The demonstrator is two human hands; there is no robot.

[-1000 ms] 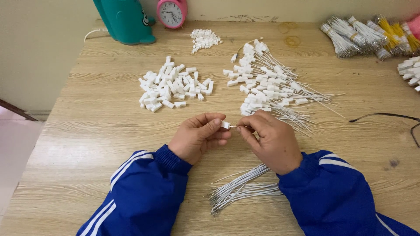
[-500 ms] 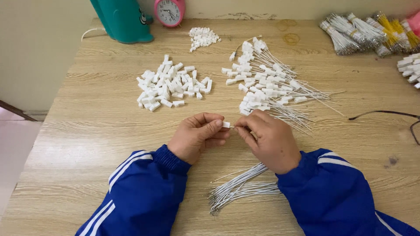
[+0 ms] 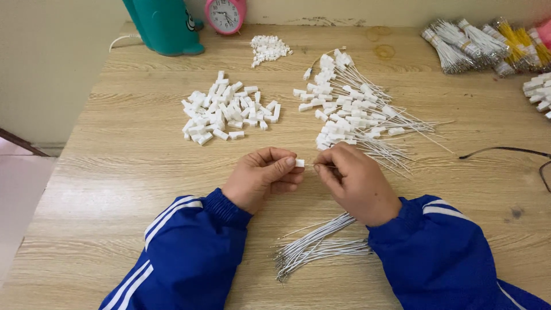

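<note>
From the head camera, we pinch a small white plastic connector (image 3: 299,163) in our left hand (image 3: 261,177), just above the table's middle. Our right hand (image 3: 357,182) grips a thin white wire (image 3: 314,166), its tip just beside the connector. We judge insertion is underway; next needs straight alignment. Blocky loose connectors (image 3: 228,113) lie ahead on the woodgrain table (image 3: 115,172), finished wired pieces (image 3: 350,112) beside them, and bare wires (image 3: 321,244) near us.
</note>
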